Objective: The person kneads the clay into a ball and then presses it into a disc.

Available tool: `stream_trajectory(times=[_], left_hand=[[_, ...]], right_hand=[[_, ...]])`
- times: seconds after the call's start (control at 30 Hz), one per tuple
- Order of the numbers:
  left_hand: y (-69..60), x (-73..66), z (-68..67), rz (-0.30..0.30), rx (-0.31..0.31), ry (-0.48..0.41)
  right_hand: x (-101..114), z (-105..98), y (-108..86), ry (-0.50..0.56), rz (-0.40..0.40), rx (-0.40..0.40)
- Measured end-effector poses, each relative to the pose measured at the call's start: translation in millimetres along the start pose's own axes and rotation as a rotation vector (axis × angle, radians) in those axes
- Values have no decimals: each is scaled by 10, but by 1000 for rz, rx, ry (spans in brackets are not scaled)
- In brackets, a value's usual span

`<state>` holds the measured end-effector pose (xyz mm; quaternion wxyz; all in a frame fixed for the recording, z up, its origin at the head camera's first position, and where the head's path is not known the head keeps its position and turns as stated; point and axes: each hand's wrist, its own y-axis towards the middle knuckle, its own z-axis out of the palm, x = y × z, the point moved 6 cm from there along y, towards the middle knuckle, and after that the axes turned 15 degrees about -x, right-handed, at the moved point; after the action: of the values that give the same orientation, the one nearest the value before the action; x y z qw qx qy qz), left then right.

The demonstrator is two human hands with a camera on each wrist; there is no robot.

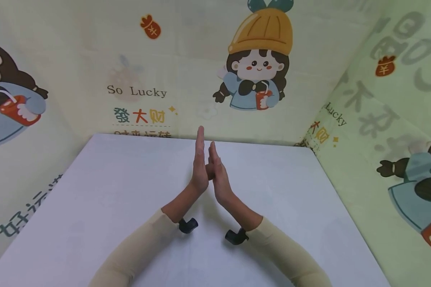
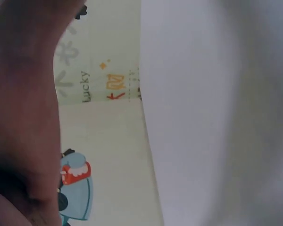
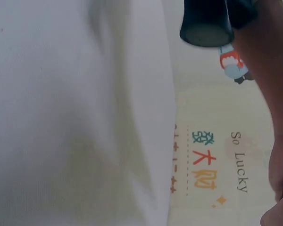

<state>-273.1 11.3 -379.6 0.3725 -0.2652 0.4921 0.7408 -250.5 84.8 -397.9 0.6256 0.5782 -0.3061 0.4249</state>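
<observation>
In the head view my left hand and right hand are raised over the white table, palms turned toward each other. Their fingers are straight and point away from me, the left fingertips reaching farther than the right ones. Around the thumbs the hands meet or nearly meet; whether the palms touch is hidden. Neither hand holds any object. The left wrist view has part of the left hand along its left side, dark and close. At the right edge of the right wrist view, part of the right hand shows.
The white table spreads beneath both arms. Printed cloth walls stand behind it and on both sides. A small black wrist camera sits on the left wrist and another black camera on the right. Light sleeves cover both forearms.
</observation>
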Motion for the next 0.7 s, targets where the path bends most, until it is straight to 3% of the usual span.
stream_trajectory(times=[0.17,0.43,0.7], left_hand=[[119,38,-37,3,-15,11],[220,144,-64,-21,23,61],[146,394,-107,-116,123,116]], right_hand=[[40,26,-63,-34,-27,16],[132,41,-125,-84,-61,2],[126,23,-85,-47,-73,-24]])
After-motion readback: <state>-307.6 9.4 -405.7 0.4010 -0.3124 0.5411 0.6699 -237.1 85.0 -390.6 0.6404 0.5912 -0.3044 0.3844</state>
